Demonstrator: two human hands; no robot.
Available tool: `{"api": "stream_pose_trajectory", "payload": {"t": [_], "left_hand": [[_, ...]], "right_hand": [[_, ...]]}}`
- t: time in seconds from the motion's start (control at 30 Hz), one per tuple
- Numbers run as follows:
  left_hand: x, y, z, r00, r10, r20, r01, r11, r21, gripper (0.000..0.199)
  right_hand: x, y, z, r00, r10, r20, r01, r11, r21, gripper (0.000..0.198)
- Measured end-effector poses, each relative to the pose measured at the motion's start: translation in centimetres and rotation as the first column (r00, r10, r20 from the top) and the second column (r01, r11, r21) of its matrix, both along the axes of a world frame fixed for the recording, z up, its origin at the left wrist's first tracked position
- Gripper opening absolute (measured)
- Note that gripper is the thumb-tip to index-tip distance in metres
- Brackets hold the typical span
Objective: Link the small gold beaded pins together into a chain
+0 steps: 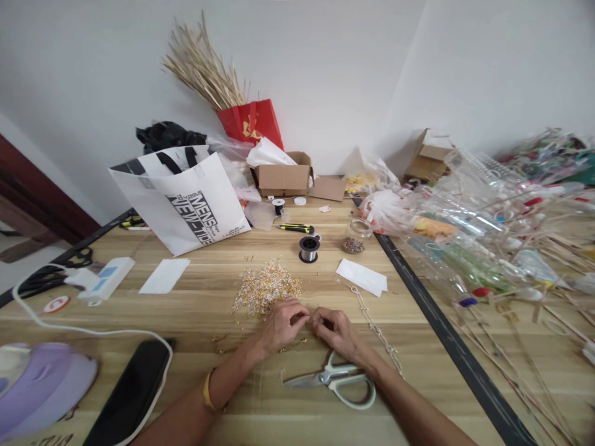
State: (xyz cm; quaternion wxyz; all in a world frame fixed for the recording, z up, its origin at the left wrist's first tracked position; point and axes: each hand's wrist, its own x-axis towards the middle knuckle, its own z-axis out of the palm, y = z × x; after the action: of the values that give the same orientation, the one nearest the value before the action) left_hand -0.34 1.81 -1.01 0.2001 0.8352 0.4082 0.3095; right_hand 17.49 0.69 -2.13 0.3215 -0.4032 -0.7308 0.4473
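Observation:
My left hand (285,322) and my right hand (335,329) almost meet at the middle of the wooden table, thumb and fingers pinched in each. Whatever lies between the fingertips is too small to make out. Just beyond my left hand spreads a pile of gold and clear beads (264,286). Scissors (337,379) with pale handles lie below my right hand, blades toward the left. A beaded chain (372,322) runs along the right side of that hand. Near my left wrist rests a thin gold chain (294,345), partly hidden by the arm.
Behind the beads stand a wire spool (308,249), a cutter knife (297,228) and a glass jar (357,236). White paper (361,277) lies right. A white bag (186,204), power strip (106,280) and phone (130,390) occupy the left; plastic bottles (441,272) crowd the right.

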Motion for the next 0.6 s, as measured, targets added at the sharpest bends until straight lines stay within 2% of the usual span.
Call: {"api": "stream_pose_trajectory", "payload": {"t": [0.6], "left_hand": [[-0.01,-0.05,-0.07,1.000,-0.027,0.004,0.027,0.999,0.026,0.014]], "right_hand": [[0.02,0.00,0.01,1.000,-0.012,-0.002,0.012,1.000,0.002,0.016]]}}
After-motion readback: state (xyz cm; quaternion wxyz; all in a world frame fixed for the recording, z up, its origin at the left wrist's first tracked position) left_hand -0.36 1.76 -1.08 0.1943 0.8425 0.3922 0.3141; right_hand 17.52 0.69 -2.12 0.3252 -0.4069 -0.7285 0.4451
